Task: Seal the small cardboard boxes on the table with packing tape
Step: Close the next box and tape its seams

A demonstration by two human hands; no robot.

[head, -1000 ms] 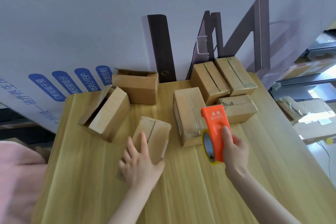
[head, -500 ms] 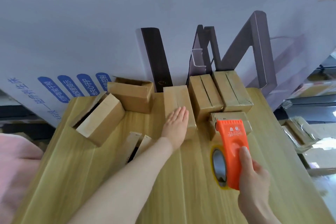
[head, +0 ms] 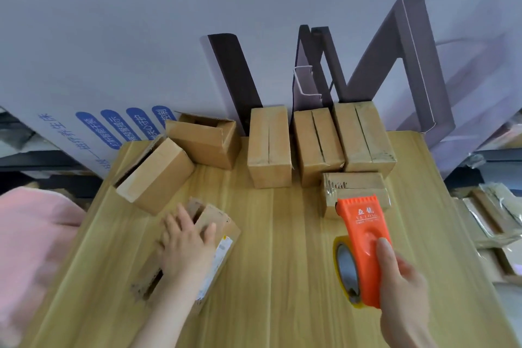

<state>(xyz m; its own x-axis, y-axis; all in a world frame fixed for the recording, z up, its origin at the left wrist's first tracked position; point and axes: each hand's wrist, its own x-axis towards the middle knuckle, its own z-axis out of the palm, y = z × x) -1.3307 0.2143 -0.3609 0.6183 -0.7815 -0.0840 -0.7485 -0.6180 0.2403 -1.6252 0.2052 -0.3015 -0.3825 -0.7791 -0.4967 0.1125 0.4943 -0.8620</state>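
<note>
Now the left hand [head: 186,240] lies flat on an unsealed box [head: 219,248] at the near left of the tabletop [head: 282,277], fingers spread and straight, thumb set out on the right-hand flap. The box's long axis runs on a diagonal, its near end toward the person and its far end leaning to the right. Its top flaps stand slightly apart, with a dark gap along the seam.

The right hand [head: 401,285] grips an orange tape dispenser [head: 364,234] at the near right, thumb laid along its top face and fingers curled round the back. The dispenser's long axis points away from the person, toothed edge farthest out, and the tape roll [head: 346,268] sits on its left side. That toothed end overlaps a crosswise box [head: 356,185] in view; whether they touch I cannot tell.

Along the back edge stand three closed boxes side by side: left [head: 269,150], middle [head: 319,144] and right [head: 364,138], each with its long axis running away from the person. To their left sits an open-topped box [head: 206,141], and a tilted box [head: 158,175] is just beside it. A white printed panel [head: 127,51] rises behind the tabletop, and pink cloth [head: 34,234] shows at the left edge.
</note>
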